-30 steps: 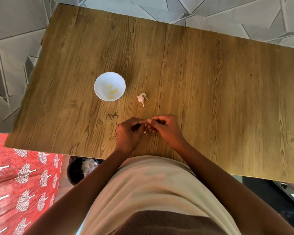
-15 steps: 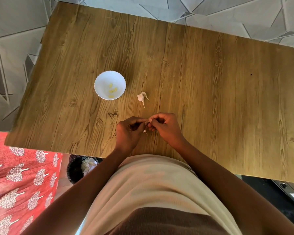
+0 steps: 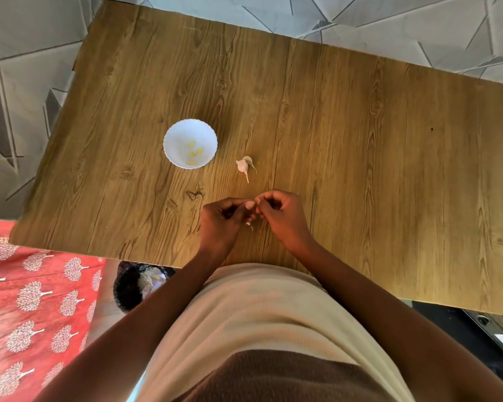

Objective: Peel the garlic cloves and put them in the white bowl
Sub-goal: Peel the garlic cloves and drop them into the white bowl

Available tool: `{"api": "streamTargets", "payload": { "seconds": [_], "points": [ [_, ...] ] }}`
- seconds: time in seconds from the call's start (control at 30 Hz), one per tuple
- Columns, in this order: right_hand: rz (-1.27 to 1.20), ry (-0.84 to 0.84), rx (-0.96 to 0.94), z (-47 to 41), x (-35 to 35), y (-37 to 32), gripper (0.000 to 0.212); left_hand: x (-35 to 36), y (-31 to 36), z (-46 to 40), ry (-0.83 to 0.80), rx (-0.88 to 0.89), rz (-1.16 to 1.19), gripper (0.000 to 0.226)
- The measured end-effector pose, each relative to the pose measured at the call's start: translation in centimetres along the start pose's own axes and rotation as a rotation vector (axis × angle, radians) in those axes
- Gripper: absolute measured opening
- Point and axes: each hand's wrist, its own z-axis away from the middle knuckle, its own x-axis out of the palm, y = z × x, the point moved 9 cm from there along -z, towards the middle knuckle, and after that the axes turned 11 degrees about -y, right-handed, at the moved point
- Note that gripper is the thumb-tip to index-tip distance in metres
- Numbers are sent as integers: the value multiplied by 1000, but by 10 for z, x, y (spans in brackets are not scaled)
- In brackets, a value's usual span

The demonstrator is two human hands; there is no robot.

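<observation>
While the wooden table (image 3: pixel 360 140) spreads wide, both hands meet near its front edge. Left hand (image 3: pixel 219 220) and right hand (image 3: pixel 282 217) curl their fingertips round one garlic clove (image 3: pixel 249 205), pinching it between them, so peeling looks underway. Just left, the white bowl (image 3: pixel 174 134) holds a few peeled cloves (image 3: pixel 194 153). Between bowl and hands lies the leftover garlic piece (image 3: pixel 244 166), unpeeled. Partway done, I'd judge.

We see bare desk (image 3: pixel 389 169) across the whole right half and along the top of the frame; left of centre, only the white bowl (image 3: pixel 172 134) and the garlic piece (image 3: pixel 244 166) beside it stand in the way
</observation>
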Motion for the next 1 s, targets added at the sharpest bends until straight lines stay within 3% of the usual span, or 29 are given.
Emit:
{"api": "streamTargets", "payload": {
  "seconds": [0.27,0.67,0.83,1.0],
  "points": [
    [46,-36,-76,2,3,-11,11,-1,-6,0,34,-58,173,6],
    [-72,-15,25,-2,0,10,12,-9,-12,1,32,-56,128,22],
    [133,-23,-79,0,-1,-1,10,-10,-8,2,30,-25,44,19],
    [346,-23,-123,0,-3,-4,6,-13,-2,4,54,57,-212,18]
  ]
}}
